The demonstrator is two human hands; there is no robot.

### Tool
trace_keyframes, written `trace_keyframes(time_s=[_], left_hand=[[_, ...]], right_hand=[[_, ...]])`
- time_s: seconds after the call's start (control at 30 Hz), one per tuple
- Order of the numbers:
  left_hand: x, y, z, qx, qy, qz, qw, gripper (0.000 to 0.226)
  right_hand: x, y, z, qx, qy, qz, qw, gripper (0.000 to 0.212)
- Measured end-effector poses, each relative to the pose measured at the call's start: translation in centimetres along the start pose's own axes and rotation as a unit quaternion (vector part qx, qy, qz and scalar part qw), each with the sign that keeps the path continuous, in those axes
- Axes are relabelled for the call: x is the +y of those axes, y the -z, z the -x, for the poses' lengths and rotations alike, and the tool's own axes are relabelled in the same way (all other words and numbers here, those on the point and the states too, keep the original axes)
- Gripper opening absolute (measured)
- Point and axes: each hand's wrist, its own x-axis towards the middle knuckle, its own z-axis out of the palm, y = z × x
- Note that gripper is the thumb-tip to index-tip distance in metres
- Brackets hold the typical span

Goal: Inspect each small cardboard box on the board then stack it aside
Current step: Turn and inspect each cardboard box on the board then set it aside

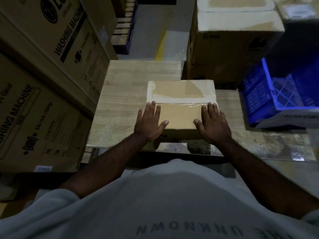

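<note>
Dim storeroom, wooden board (120, 94) laid between stacked washing machine cartons (51, 66) on the left and a blue crate (276, 94) on the right, with a taped carton (233, 40) behind. Near the board's front edge: small cardboard box (179, 116), lying flat, top sealed with clear tape, far half patched with torn white paper. Left hand (149, 121) laid flat on the box's near left corner, right hand (213, 122) flat on the near right corner; fingers straight and spread, thumbs turned inward, gripping nothing.
</note>
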Motion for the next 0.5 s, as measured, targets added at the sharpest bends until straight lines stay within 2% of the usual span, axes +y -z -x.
trace_keyframes(time_s=[0.17, 0.33, 0.5], left_hand=[[-0.3, 1.6, -2.2, 0.001, 0.009, 0.013, 1.0, 0.088], [-0.5, 2.8, -4.0, -0.02, 0.02, 0.015, 0.999, 0.086], [-0.5, 2.3, -4.3, -0.016, 0.028, 0.024, 0.999, 0.094]], right_hand=[[0.7, 1.9, -2.8, -0.005, -0.002, -0.012, 1.0, 0.081], [0.7, 2.3, -5.1, -0.053, 0.019, -0.015, 0.998, 0.08], [0.3, 1.7, -5.1, -0.043, 0.004, -0.033, 0.999, 0.079]])
